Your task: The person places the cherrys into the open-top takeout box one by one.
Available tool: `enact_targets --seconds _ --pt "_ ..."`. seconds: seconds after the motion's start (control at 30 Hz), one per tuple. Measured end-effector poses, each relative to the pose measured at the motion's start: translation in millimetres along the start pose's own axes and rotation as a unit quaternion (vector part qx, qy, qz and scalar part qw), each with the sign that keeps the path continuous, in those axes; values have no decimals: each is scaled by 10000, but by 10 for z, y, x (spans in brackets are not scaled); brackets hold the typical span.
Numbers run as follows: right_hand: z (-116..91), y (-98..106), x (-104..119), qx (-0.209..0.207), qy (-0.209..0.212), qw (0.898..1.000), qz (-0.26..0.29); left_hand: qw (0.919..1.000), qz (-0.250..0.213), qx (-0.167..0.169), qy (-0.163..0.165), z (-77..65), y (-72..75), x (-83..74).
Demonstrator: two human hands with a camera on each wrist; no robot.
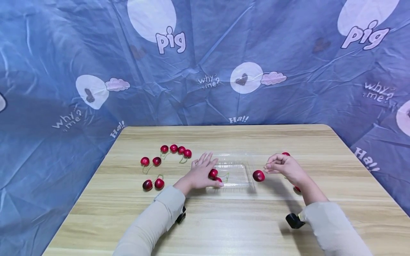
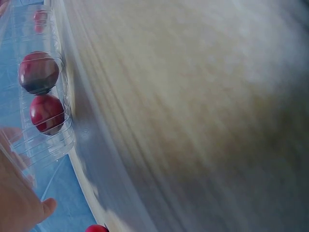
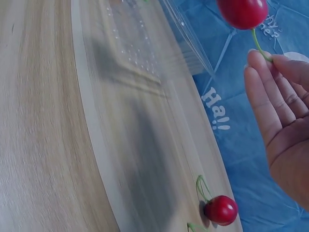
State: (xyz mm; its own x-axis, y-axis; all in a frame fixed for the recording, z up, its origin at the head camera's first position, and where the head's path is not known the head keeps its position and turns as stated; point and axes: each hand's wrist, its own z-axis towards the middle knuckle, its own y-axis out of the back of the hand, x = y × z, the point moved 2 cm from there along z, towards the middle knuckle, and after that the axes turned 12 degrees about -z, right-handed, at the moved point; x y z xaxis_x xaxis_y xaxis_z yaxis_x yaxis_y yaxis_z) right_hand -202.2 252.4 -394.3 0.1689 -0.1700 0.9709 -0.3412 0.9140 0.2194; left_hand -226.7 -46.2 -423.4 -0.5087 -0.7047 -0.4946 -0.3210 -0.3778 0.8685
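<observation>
Blue cloth (image 1: 198,53) backs the surface (image 1: 224,220). I judge this a carrying step: my right hand (image 1: 286,168) pinches a cherry (image 1: 258,176) by its stem (image 3: 259,47), just right of the clear tray (image 1: 237,173); my left hand (image 1: 202,173), fingers spread, lies over its left side. Next calls for easing left, then lowering.

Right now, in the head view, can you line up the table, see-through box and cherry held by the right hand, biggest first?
Table
See-through box, partly covered by the left hand
Cherry held by the right hand
</observation>
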Motion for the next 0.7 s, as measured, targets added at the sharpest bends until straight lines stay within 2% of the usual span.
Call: enact_targets --seconds 0.5,0.7 --pt "130 -202 -39 -160 199 9990 355 10000 -36 -2 16 0 -4 -3" --pt "161 -266 -32 -231 159 9992 277 10000 -13 -16 23 5 -10 6"
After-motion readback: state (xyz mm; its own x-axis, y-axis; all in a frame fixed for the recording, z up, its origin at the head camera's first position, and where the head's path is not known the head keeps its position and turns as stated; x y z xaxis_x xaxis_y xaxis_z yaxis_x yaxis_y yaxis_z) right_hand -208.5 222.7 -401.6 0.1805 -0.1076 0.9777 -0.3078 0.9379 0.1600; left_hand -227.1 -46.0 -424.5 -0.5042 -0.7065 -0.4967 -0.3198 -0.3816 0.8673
